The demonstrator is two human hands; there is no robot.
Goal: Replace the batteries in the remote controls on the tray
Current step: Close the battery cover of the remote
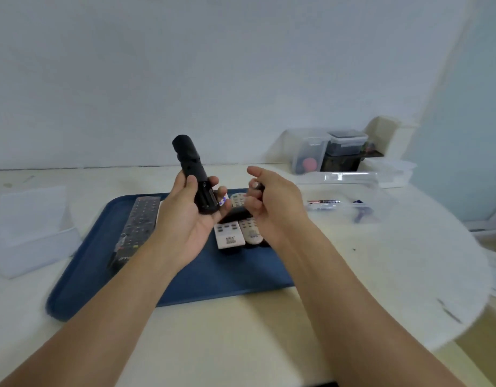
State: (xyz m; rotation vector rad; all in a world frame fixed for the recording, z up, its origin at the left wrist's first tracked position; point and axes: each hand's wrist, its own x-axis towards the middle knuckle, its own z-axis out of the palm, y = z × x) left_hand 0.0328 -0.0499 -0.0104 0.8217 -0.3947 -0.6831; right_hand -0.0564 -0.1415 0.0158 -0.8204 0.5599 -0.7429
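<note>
Lying flat on the pale bench (241, 331): blue tray (227, 277), carrying a long black remote (138, 227) at its left and two white remotes (238, 233) mid-tray. Holding a black remote (195, 177) upright above the tray, left hand (191, 216) with grip wrapping its lower end. Curling just beside it, right hand (272, 202), grip pinching something small and dark (258, 186), too blurred to identify.

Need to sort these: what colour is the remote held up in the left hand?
Black, seen in the head view: the slim plastic remote in the left hand.
</note>
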